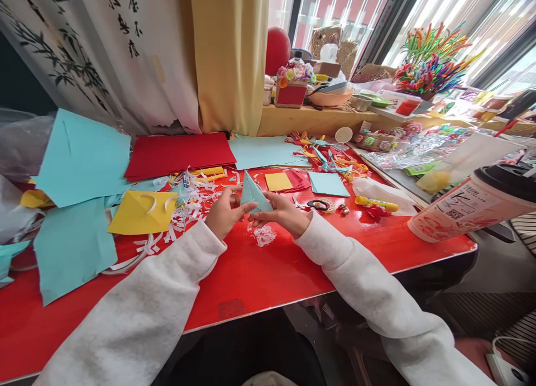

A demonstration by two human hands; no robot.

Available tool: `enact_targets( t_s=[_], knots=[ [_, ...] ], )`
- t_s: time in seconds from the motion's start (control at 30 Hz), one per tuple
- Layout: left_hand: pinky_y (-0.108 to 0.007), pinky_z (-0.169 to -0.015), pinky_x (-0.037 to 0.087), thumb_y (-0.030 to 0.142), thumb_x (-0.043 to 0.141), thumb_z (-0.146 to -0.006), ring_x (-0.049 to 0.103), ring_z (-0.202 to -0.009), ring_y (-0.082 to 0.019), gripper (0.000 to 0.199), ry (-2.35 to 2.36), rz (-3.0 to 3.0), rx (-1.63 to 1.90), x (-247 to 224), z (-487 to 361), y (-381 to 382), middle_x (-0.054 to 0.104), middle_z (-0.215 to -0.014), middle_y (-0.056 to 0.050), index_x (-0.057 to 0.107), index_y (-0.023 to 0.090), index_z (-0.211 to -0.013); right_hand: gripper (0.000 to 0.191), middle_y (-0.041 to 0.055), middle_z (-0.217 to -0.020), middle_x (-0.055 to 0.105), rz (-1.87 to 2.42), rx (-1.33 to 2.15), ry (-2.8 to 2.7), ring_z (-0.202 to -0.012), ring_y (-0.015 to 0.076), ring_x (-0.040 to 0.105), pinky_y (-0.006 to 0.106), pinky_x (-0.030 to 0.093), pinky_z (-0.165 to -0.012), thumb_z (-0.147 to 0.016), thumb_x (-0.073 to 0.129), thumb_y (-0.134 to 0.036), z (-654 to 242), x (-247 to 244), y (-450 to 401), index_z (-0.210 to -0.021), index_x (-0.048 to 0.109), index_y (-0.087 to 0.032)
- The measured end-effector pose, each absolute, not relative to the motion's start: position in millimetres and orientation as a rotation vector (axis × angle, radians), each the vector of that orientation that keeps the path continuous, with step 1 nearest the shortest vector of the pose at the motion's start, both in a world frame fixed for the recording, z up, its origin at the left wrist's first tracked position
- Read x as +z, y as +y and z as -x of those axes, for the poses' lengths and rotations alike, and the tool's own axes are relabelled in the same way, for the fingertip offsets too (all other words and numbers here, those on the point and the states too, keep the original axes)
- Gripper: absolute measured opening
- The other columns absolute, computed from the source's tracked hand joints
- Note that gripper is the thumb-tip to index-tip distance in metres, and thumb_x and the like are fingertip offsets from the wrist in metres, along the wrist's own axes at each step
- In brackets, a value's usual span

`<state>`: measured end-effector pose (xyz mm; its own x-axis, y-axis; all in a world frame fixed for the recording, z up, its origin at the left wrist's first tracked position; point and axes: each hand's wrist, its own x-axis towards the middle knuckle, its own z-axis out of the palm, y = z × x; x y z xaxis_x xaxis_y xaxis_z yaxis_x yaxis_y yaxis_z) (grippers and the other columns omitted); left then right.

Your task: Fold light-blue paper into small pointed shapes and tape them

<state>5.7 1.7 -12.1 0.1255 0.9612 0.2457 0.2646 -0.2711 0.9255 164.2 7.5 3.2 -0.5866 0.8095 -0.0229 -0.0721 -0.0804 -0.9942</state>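
A light blue folded paper with a pointed top is held up between my two hands, above the red table. My left hand pinches its left side, thumb across the lower part. The fingers of my right hand grip its right corner. Just below the hands lies a small heap of white paper shreds. Behind them are a yellow square of paper and a stack of light blue squares. Black-handled scissors rest to the right of my right hand.
A large cup with a black lid stands at the right edge. Big light blue sheets, a yellow piece and paper strips cover the left. A yellow marker lies right of centre. Red sheets lie at the back.
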Motion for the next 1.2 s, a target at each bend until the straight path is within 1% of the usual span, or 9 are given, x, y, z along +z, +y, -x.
enact_targets(
  t_s=[0.07, 0.13, 0.4, 0.63, 0.7, 0.8, 0.97, 1.1, 1.2],
  knots=[
    [-0.023, -0.049, 0.039, 0.040, 0.055, -0.067, 0.048, -0.046, -0.009, 0.026, 1.241, -1.686, 1.088, -11.0, -5.0, 1.3, 0.051, -0.054, 0.003, 0.053, 0.016, -0.075, 0.042, 0.0013, -0.067, 0.062, 0.818, 1.737, -1.559, -0.057, 0.0123, 0.061, 0.027, 0.052, -0.057, -0.063, 0.064, -0.020, -163.6, 3.1, 7.3, -0.098, 0.043, -0.015],
    [-0.024, -0.050, 0.039, 0.042, 0.053, -0.068, 0.048, -0.047, -0.010, 0.028, 1.265, -1.690, 1.056, -9.4, -4.2, 0.0, 0.052, -0.052, 0.001, 0.055, 0.014, -0.064, 0.045, 0.0010, -0.067, 0.062, 0.809, 1.740, -1.574, -0.056, 0.0122, 0.061, 0.027, 0.051, -0.057, -0.063, 0.064, -0.021, -163.0, 2.3, 7.4, -0.100, 0.041, -0.015],
    [-0.024, -0.052, 0.038, 0.044, 0.052, -0.068, 0.047, -0.047, -0.010, 0.031, 1.251, -1.642, 1.053, -7.9, -3.3, -1.9, 0.053, -0.051, 0.001, 0.058, 0.014, -0.064, 0.042, 0.0010, -0.069, 0.061, 0.778, 1.739, -1.628, -0.057, 0.0117, 0.061, 0.026, 0.052, -0.058, -0.063, 0.064, -0.024, -163.9, -1.8, 8.8, -0.097, 0.041, -0.014],
    [-0.022, -0.047, 0.037, 0.047, 0.055, -0.065, 0.046, -0.044, -0.009, 0.033, 1.233, -1.630, 0.981, -9.6, -3.4, 1.7, 0.050, -0.050, 0.002, 0.050, 0.015, -0.059, 0.049, 0.0019, -0.071, 0.062, 0.875, 1.781, -1.568, -0.063, 0.0143, 0.062, 0.029, 0.052, -0.062, -0.060, 0.067, -0.025, -164.7, 4.5, 6.4, -0.102, 0.043, -0.017],
    [-0.021, -0.043, 0.034, 0.048, 0.054, -0.065, 0.043, -0.041, -0.008, 0.034, 1.293, -1.673, 0.917, -9.6, -2.1, 1.2, 0.048, -0.047, 0.003, 0.048, 0.015, -0.056, 0.044, 0.0021, -0.070, 0.061, 0.894, 1.817, -1.620, -0.063, 0.0139, 0.061, 0.028, 0.051, -0.059, -0.059, 0.067, -0.027, -164.6, 5.2, 5.7, -0.096, 0.048, -0.016],
    [-0.020, -0.040, 0.031, 0.049, 0.052, -0.066, 0.039, -0.037, -0.007, 0.036, 1.361, -1.744, 0.867, -9.0, -0.1, 0.0, 0.043, -0.042, 0.005, 0.045, 0.016, -0.054, 0.030, 0.0013, -0.067, 0.059, 0.969, 1.722, -1.616, -0.057, 0.0101, 0.056, 0.021, 0.046, -0.050, -0.062, 0.063, -0.032, -165.6, 5.7, 6.3, -0.084, 0.053, -0.014],
    [-0.021, -0.048, 0.037, 0.048, 0.051, -0.068, 0.047, -0.046, -0.009, 0.033, 1.266, -1.778, 0.864, -8.3, -2.0, -1.0, 0.050, -0.051, 0.003, 0.051, 0.016, -0.061, 0.023, -0.0021, -0.062, 0.053, 0.956, 1.555, -1.518, -0.054, 0.0065, 0.050, 0.019, 0.041, -0.049, -0.064, 0.061, -0.033, -169.0, 4.2, 11.1, -0.073, 0.052, -0.014],
    [-0.024, -0.056, 0.042, 0.044, 0.056, -0.065, 0.053, -0.059, -0.012, 0.032, 1.169, -1.668, 0.906, -10.3, -6.0, -0.4, 0.056, -0.066, 0.000, 0.054, 0.016, -0.080, 0.023, -0.0002, -0.069, 0.055, 0.940, 1.475, -1.473, -0.057, 0.0075, 0.050, 0.021, 0.042, -0.053, -0.066, 0.058, -0.033, -168.8, 2.2, 13.5, -0.076, 0.055, -0.013],
    [-0.025, -0.058, 0.043, 0.042, 0.056, -0.066, 0.053, -0.059, -0.011, 0.031, 1.103, -1.591, 0.926, -12.8, -6.2, 1.3, 0.055, -0.065, 0.000, 0.054, 0.014, -0.079, 0.022, 0.0006, -0.073, 0.056, 0.990, 1.478, -1.474, -0.061, 0.0088, 0.052, 0.022, 0.044, -0.054, -0.067, 0.057, -0.032, -167.1, 3.2, 12.5, -0.078, 0.056, -0.014]
  ],
)
